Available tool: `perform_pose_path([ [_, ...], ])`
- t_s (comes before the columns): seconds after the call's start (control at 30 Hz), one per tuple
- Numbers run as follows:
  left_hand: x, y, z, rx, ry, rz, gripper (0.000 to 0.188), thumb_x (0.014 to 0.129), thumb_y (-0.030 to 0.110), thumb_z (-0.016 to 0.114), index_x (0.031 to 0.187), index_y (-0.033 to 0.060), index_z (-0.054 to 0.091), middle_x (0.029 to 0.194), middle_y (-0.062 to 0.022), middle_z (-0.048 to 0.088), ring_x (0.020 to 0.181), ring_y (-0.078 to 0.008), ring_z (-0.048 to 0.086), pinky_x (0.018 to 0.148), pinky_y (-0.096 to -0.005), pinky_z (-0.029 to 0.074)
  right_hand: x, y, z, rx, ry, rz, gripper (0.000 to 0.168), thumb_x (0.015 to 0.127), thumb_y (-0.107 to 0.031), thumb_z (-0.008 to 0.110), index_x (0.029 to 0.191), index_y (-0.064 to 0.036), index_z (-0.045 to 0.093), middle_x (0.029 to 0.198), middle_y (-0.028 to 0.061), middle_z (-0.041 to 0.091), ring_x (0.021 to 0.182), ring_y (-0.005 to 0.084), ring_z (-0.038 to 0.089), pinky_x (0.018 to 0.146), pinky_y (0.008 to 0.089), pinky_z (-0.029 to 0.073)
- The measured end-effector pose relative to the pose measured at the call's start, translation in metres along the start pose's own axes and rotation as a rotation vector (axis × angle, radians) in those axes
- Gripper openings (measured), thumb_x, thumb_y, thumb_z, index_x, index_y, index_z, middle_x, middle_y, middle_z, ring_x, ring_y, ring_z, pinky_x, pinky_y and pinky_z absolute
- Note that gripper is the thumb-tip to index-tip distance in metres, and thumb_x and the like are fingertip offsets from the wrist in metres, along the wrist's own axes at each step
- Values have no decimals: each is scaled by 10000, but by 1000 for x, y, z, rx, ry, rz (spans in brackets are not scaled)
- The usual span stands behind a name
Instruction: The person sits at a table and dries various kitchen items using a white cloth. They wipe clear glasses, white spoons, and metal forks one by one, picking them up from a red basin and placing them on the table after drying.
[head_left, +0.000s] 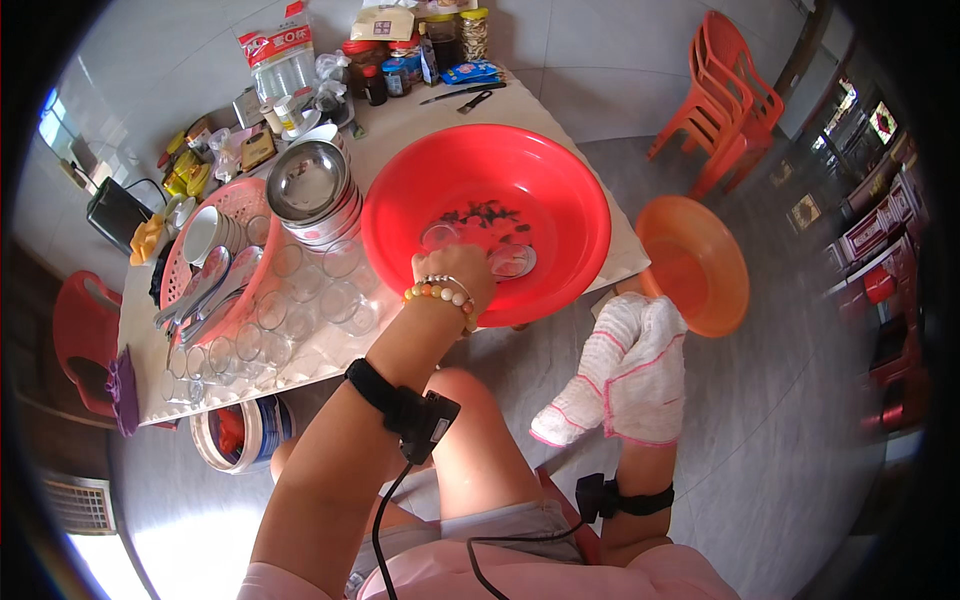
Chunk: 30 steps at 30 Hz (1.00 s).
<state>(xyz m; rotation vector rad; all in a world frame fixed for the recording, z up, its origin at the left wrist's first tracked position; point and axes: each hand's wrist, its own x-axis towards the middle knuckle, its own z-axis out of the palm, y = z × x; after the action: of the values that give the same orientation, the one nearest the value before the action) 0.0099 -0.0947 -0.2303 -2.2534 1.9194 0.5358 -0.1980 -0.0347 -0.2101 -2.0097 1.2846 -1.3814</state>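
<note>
My left hand (454, 271) reaches over the near rim into a large red plastic basin (562, 195); its fingertips are hidden, so a grip cannot be told. In the basin, one clear drinking glass (439, 236) stands just beyond that hand and another glass (513, 261) lies to its right, near a dark floral print. My right hand (651, 360) is at the right, mostly covered by a white cloth with pink stitched edges (637, 367), which hangs from it beside the table corner. Left of the basin, several clear glasses (341, 300) stand in rows on the table.
Steel and white bowls (307, 180) are stacked behind the glasses. A pink plastic basket (174, 281) holds bowls and spoons. A knife (461, 93) lies beyond the basin. An orange basin (694, 262) is off the table's right corner; stacked red chairs (720, 97) stand farther back.
</note>
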Motion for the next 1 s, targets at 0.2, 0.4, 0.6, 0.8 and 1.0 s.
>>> perform_pose_path([
  [0.2,1,-3,4,-83,66,-18,342,845,355,595,984,43,619,950,-190,656,881,-353,646,734,-449,516,3,-9,7,92,-53,60,242,711,-77,605,599,-18,399,541,93,445,489,189,414,479,311,375],
  [0.4,-4,-9,7,-113,215,21,334,805,324,634,987,48,588,900,-199,646,847,-354,645,704,-451,522,0,-2,11,-2,-73,-56,197,723,-71,592,641,-15,422,562,113,460,500,247,467,487,343,392],
  [0.6,-27,-22,-1,-173,326,73,270,832,284,572,994,69,577,879,-184,643,812,-362,639,674,-467,518,-3,-29,8,-156,8,-236,190,646,-67,630,690,4,459,599,119,491,540,266,517,546,367,426],
  [0.8,-71,-93,-15,-387,839,11,235,815,286,609,942,90,635,846,-142,661,755,-345,632,680,-433,507,-21,-47,11,861,-206,127,339,472,-64,712,731,29,515,642,105,554,575,242,567,655,383,490],
  [1.0,-111,-245,-13,-75,1080,-389,215,746,251,699,891,92,685,934,-98,675,906,-309,602,825,-404,469,-3,-77,36,1127,-814,368,481,347,-59,775,770,46,572,686,92,610,613,220,607,738,389,536],
])
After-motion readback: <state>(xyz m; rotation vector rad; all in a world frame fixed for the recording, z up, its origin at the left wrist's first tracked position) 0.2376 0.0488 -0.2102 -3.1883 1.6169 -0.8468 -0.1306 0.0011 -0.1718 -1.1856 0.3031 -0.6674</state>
